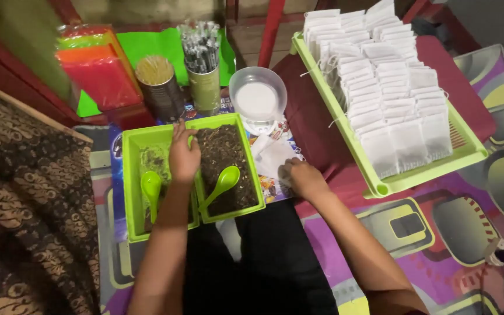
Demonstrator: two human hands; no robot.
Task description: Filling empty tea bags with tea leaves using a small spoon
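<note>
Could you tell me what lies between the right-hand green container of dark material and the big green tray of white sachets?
In the head view, loose white sachets and the right hand lie between the container and tray.

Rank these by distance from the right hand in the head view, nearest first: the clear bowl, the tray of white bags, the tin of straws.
From the right hand:
1. Clear bowl, up and left.
2. Tin of straws, farther left, behind the green bins.
The tray of white bags, to the right: too close to the bowl to call.
</note>
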